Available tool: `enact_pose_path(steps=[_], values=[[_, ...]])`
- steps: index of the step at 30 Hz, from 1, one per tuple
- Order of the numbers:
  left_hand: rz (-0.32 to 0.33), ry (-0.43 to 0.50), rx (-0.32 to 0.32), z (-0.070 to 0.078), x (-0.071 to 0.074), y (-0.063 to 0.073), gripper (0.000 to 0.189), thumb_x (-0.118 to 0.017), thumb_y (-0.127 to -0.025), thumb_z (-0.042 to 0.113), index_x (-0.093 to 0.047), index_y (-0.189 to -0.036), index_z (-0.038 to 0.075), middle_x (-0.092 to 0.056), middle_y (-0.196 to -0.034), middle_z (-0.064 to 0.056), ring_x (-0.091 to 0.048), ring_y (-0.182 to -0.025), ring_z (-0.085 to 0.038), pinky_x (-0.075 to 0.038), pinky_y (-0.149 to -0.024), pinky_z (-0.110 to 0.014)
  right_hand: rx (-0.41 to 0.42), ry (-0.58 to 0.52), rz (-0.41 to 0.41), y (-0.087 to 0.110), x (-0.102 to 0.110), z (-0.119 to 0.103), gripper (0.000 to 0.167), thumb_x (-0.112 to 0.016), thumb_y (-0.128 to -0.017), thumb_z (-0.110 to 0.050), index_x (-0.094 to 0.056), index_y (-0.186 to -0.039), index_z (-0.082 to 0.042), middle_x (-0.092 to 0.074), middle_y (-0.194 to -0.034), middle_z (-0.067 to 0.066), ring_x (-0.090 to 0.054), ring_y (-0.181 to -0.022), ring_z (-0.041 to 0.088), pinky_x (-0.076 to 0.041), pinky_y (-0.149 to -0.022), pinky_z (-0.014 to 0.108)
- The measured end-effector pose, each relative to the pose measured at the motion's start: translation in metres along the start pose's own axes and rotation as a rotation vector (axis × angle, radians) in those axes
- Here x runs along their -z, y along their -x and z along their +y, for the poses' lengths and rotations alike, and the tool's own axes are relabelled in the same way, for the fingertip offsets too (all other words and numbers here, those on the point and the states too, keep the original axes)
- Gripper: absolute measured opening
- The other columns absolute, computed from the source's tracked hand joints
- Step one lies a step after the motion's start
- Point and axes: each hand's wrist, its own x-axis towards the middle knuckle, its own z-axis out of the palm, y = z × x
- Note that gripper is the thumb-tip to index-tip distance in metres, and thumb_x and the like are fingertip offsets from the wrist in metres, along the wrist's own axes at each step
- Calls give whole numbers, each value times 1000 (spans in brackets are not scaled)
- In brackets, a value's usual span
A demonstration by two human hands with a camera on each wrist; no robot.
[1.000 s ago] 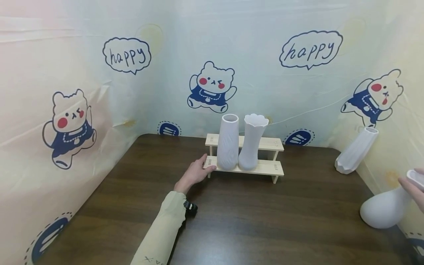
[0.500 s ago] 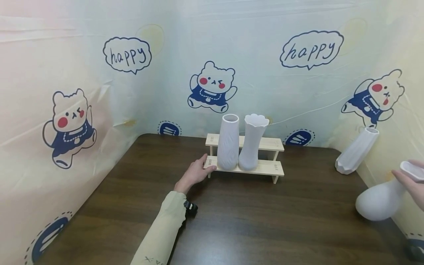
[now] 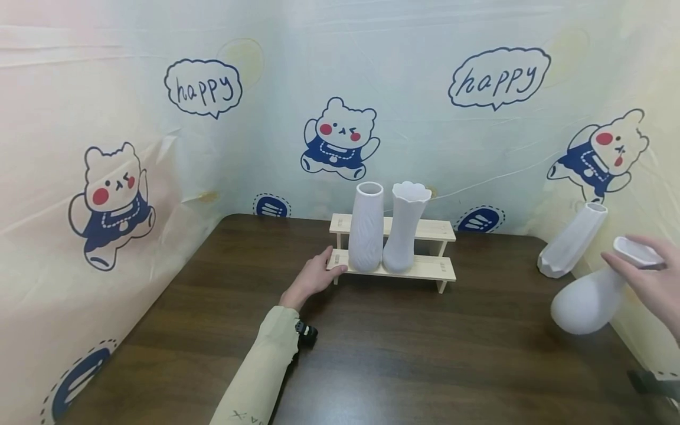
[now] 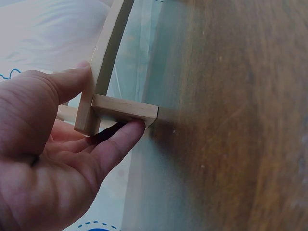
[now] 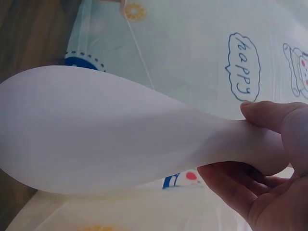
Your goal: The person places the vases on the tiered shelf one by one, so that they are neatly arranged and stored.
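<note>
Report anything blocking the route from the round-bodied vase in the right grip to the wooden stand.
In the head view, nothing visible stands between the round-bodied vase and the right end of the wooden stand. The faceted vase sits farther back, just off that line. Two vases already occupy the lower shelf.

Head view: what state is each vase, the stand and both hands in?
Bulbous vase: held by neck, mouth up
Textured vase: upright, on lower shelf
Scalloped vase: upright, on lower shelf
Faceted vase: on table, untouched
Wooden stand: upright, held
Left hand: gripping stand
Right hand: gripping neck
</note>
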Motion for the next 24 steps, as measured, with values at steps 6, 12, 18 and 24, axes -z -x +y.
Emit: enact_pose_path(steps=[6, 12, 18, 24], values=[[4, 14, 12, 0, 0, 1, 83, -62, -95, 43, -20, -157, 8, -50, -147, -14, -55, -104, -24, -47, -95, -41, 72, 49, -102, -3, -2, -22, 65, -71, -89, -33, -50, -137, 5, -51, -126, 36, -33, -79, -12, -33, -51, 7], [0, 20, 16, -1, 0, 1, 83, -62, -95, 44, -19, -157, 8, -47, -149, -15, -55, -107, -25, -47, -99, -43, 105, 114, -142, -8, -8, -37, 68, -70, -89, -42, -51, -139, 0, -51, -131, 37, -50, -96, 43, -31, -49, 5], [-3, 31, 23, -1, 1, -2, 84, -63, -94, 44, -19, -157, 9, -46, -150, -15, -54, -108, -26, -47, -100, -44, 185, 88, -91, -11, -15, -52, 62, -75, -85, -38, -58, -133, -2, -56, -127, 36, -55, -94, 33, -29, -53, 0], [-6, 22, 20, 0, 0, -3, 85, -63, -94, 44, -19, -157, 8, -45, -151, -15, -54, -109, -25, -46, -103, -45, 238, 81, -98, -14, -24, -65, 59, -77, -84, -38, -61, -130, -5, -58, -126, 32, -51, -95, 36, -28, -55, -1]])
